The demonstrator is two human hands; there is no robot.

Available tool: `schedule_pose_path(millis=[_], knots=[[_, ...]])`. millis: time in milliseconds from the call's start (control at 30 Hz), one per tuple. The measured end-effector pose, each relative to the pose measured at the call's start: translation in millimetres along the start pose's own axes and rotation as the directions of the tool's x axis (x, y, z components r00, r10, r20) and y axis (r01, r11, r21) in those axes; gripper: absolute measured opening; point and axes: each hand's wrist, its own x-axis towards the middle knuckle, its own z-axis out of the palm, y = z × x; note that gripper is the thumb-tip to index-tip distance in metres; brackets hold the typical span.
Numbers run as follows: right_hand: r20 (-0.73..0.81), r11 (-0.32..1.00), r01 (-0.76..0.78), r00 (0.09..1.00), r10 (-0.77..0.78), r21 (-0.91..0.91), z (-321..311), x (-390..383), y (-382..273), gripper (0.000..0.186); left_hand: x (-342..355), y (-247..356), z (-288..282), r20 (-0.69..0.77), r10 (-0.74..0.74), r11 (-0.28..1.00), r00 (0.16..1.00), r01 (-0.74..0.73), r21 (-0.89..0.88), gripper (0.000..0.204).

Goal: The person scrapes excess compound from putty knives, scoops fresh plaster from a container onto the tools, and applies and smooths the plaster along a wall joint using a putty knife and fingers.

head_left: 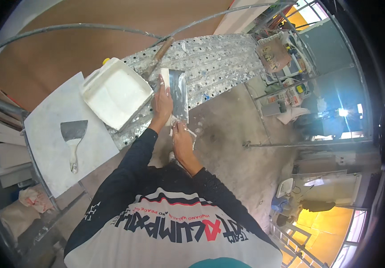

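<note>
Wide blade [179, 94] at upper centre of frame, just right of tub [95, 73]. Left hand [162, 105] grips its pale spine; right hand [183, 144] curled round white piece [191, 133] by its lower end, kind unclear. Judgement: firm spine grip, fingertips off the edge, even light pressure. Platform [219, 58]: perforated, paste-spattered, upper centre. Board [45, 120], left, carries scraper [74, 131]. Floor [232, 129] dusty; bright light [343, 112] at right.

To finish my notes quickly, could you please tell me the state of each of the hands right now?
Left hand: closed, holding a wide scraper.
Right hand: closed, holding a white-edged thing that I cannot identify.
</note>
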Motion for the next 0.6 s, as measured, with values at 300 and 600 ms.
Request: schedule_pose_path(millis=[300, 600], knots=[[0.234, 0.985, -0.172, 0.957, 0.173, -0.022, -1.7, 8.1, 19.3, 0.036, -1.0, -4.5, 1.1, 0.021, 0.005, 0.999, 1.000, -0.004, -0.036, 0.063], [0.209, 0.986, -0.166, 0.964, 0.163, -0.001, -6.6, 2.8, 24.5, 0.040, 5.6, -9.1, 4.2, -0.050, 0.076, 0.997, 0.996, -0.077, -0.015, 0.060]])
